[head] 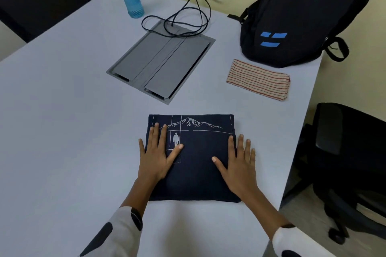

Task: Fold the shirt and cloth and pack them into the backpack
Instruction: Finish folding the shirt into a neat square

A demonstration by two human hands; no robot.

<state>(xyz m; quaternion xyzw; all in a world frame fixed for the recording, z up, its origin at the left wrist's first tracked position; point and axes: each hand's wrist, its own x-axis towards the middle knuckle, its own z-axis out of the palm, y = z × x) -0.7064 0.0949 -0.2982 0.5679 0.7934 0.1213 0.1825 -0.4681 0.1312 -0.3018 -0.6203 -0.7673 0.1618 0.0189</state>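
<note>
Pressing down with flat, straight fingers, the left hand (157, 153) and the right hand (237, 162) lie apart on the folded navy shirt (198, 152), one near each side edge. The shirt sits at the near middle of the white table (62, 121), mountain print facing up. Farther right, the striped cloth (259, 79) lies folded, just in front of the black backpack (292, 16), which stands upright at the table's far right corner.
</note>
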